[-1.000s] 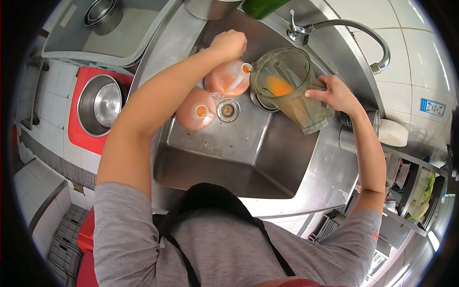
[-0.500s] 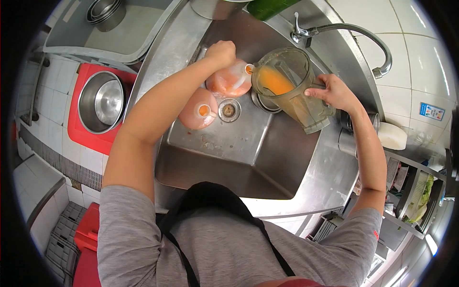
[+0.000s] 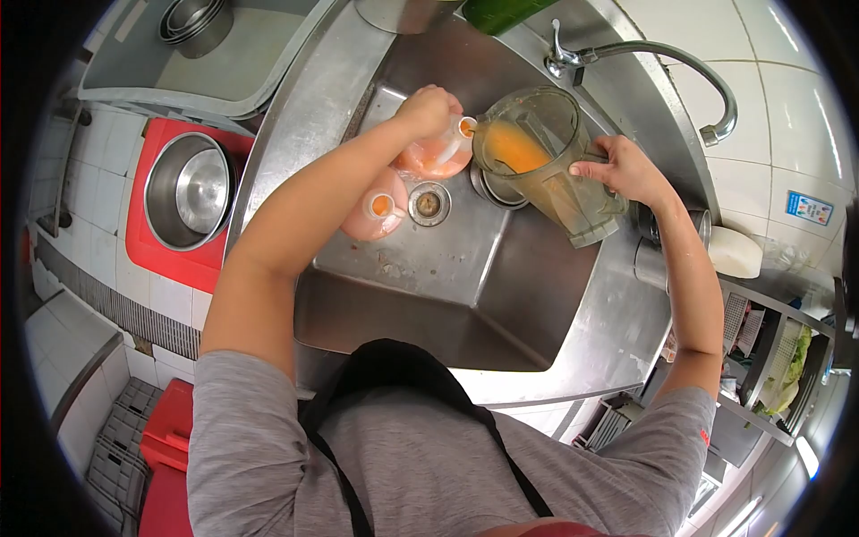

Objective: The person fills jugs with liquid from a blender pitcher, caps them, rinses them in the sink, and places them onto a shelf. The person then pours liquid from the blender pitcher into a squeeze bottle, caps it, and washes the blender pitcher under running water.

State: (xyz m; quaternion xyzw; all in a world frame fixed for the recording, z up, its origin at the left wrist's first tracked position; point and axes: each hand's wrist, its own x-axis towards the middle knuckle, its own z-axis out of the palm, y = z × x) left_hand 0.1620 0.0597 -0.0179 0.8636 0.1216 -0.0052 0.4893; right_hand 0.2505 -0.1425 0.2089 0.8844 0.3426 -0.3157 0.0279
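My right hand (image 3: 626, 170) is closed round the handle of a clear blender jar (image 3: 559, 201). The jar is tilted to the left, with orange liquid (image 3: 512, 149) gathered toward its rim. That rim meets the mouth of a translucent plastic jug (image 3: 437, 159), which has orange-pink contents and stands in the sink. My left hand (image 3: 429, 112) is closed on the upper part of this jug, its fingers partly hidden. Nearer to me stands a second similar jug (image 3: 376, 213), its mouth uncovered, partly behind my left forearm.
The steel sink (image 3: 394, 268) has a drain (image 3: 429, 204) beside the jugs. A metal bowl (image 3: 490, 190) sits under the jar. A faucet (image 3: 662, 52) arches at the upper right. To the left, a steel pot (image 3: 170, 210) rests on a red surface, below a grey tub (image 3: 259, 54).
My left hand has shifted slightly to the right and down, toward the jug's mouth. The blender jar and my right hand have barely moved.
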